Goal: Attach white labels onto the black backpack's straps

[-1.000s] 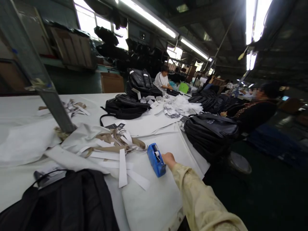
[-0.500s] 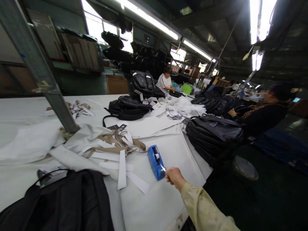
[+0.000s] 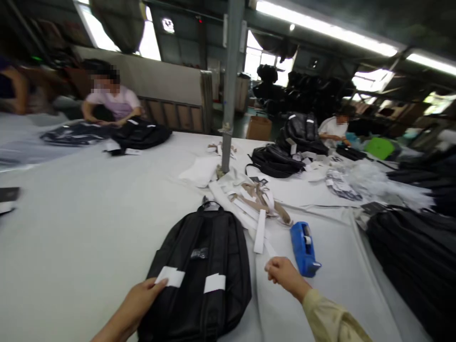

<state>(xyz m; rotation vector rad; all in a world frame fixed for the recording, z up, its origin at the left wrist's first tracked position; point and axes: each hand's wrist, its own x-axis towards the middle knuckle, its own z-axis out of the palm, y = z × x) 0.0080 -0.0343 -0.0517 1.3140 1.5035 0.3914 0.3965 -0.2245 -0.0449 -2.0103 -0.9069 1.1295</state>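
Note:
A black backpack (image 3: 199, 275) lies flat on the white table (image 3: 81, 228) in front of me, with two white paper strips on it. My left hand (image 3: 140, 299) rests on the backpack's left edge, fingers pressing one white strip (image 3: 170, 276). My right hand (image 3: 283, 275) hovers closed in a pinch just right of the backpack, near the blue tape dispenser (image 3: 302, 248); what it pinches is too small to make out. A second white strip (image 3: 214, 282) sits on the bag between my hands.
A pile of white and tan strips (image 3: 256, 204) lies beyond the backpack by a metal post (image 3: 230, 90). More black backpacks (image 3: 413, 256) are stacked at right and at the back (image 3: 274, 161). Two other people work at the table's far side.
The view has swung left, bringing the backpack to the centre. My right hand pulled back from the tape dispenser toward the bag. My left hand has come into view on the backpack.

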